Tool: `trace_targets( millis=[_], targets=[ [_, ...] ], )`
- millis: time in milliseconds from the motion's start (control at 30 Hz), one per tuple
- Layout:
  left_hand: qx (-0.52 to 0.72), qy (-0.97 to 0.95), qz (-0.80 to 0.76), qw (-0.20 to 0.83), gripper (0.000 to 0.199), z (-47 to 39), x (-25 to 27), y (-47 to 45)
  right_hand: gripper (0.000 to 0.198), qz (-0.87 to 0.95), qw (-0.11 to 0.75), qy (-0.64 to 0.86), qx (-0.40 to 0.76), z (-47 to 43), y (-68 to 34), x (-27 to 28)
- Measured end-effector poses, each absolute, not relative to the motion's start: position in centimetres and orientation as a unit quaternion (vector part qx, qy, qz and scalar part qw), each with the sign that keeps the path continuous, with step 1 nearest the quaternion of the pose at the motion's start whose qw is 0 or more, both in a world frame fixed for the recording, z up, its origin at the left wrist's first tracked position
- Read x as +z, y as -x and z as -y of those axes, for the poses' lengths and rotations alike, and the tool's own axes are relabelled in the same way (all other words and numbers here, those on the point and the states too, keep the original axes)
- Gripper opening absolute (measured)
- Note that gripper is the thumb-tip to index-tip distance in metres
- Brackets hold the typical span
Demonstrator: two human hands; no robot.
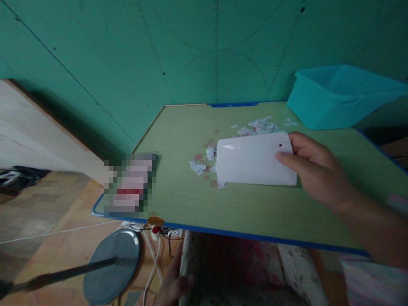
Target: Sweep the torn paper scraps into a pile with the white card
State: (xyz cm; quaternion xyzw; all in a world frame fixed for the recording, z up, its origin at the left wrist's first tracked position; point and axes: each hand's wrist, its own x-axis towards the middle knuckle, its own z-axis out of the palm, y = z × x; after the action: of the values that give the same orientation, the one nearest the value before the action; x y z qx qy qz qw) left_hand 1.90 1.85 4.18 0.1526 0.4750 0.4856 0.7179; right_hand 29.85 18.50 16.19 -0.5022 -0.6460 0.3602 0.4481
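Observation:
My right hand [318, 170] grips the end of a glossy white flat plastic sheet [251, 161], with a small dark hole near my thumb. It covers part of the tabletop [178, 199]. Small torn paper scraps [261, 126] lie in a pile behind it, and more paper scraps [197, 166] lie by its left end. Down at the bottom edge, my left hand [175, 287] is closed on the rim of a white, stained container [188, 267] with a dark inside, below the table's front edge. Part of that hand is out of frame.
A turquoise plastic bin [321, 106] stands at the back right. A pixelated flat, dark-edged object [132, 182] lies on the table's left. A green wall [191, 51] borders the back. On the floor are cables [153, 263] and a round grey base with a pole [111, 263].

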Motion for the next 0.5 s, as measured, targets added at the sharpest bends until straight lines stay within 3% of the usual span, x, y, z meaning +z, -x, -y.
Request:
trace_targets(
  millis=[267,500],
  targets=[
    [0.482,-0.156,-0.479,0.717,0.114,-2.18,4.77,-1.95,0.013,0.656,0.449,0.514,0.323,-18.50,-30.08,16.39],
    [0.461,-0.148,-0.468,0.739,0.103,-1.90,4.87,-2.06,0.003,0.643,0.452,0.524,0.328,-18.30,-29.65,16.69]
  ],
)
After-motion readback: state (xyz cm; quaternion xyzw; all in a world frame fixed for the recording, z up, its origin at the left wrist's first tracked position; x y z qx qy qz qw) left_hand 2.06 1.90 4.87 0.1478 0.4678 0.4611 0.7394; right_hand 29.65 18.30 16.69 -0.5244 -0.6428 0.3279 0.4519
